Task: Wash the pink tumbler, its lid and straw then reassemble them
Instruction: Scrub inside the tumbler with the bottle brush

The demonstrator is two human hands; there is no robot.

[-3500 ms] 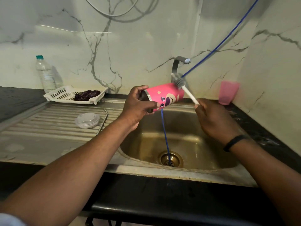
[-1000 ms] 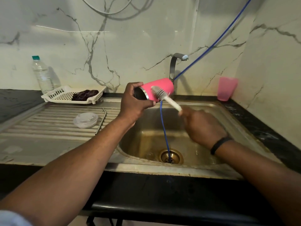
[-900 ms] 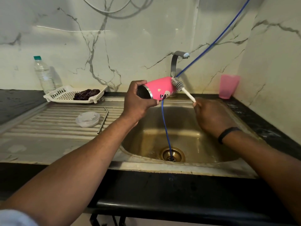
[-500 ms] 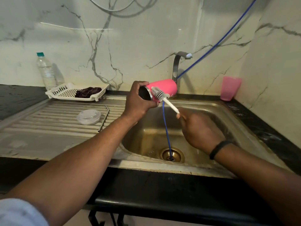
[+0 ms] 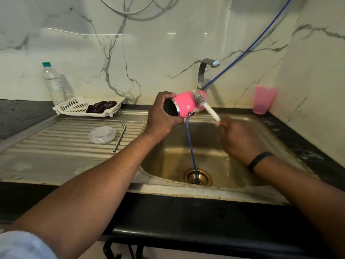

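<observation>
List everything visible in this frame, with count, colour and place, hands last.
tumbler: 1, pink, held on its side above the sink's left edge
brush: 1, white handle, bristles against the tumbler's outside
lid: 1, clear, on the drainboard
straw: 1, metal, bent, on the drainboard right of the lid
sink: 1, steel
tap: 1, steel, behind the sink
hose: 1, blue, from upper right down into the drain
tray: 1, white, at the back left
cloth: 1, dark, in the tray
bottle: 1, clear, green cap, behind the tray
cup: 1, pink, back right corner
left hand: grips the tumbler at its open end
right hand: holds the brush handle; black wristband
</observation>
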